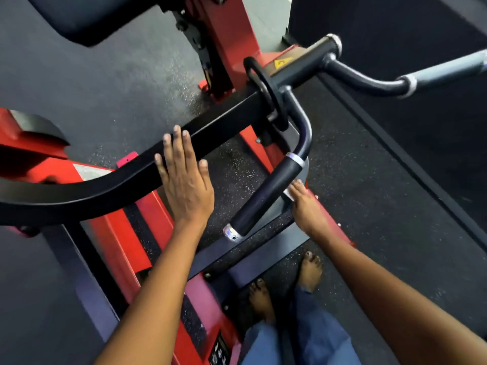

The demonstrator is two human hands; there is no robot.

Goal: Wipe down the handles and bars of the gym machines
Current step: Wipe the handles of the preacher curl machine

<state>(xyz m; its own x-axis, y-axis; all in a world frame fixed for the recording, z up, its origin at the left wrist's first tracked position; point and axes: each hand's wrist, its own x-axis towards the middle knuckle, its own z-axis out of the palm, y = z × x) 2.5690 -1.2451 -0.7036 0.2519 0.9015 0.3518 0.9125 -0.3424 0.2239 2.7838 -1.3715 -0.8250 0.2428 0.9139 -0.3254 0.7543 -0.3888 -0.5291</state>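
Dark speckled rubber flooring (147, 83) runs under a red-framed gym machine (226, 35) that fills the middle of the frame. Across the centre left sweeps its black bar (87, 188), and just right of centre hangs a padded black handle (266, 193) capped by silver collars; a second handle (445, 69) reaches toward the upper right edge.

To wipe the near handle well, we judge we should wrap the white wipe (288, 194) around the grip and draw it collar to collar, turning the wrist so the far side is covered too, while bracing the bar so the arm does not swing.

Our left hand (184, 180) lies flat and open on the black bar, fingers straight and spread, holding nothing. Our right hand (308, 209) sits just beside the handle's right side, fingertips pinching the small wipe against the grip; how much of the wipe is behind the handle we cannot tell.
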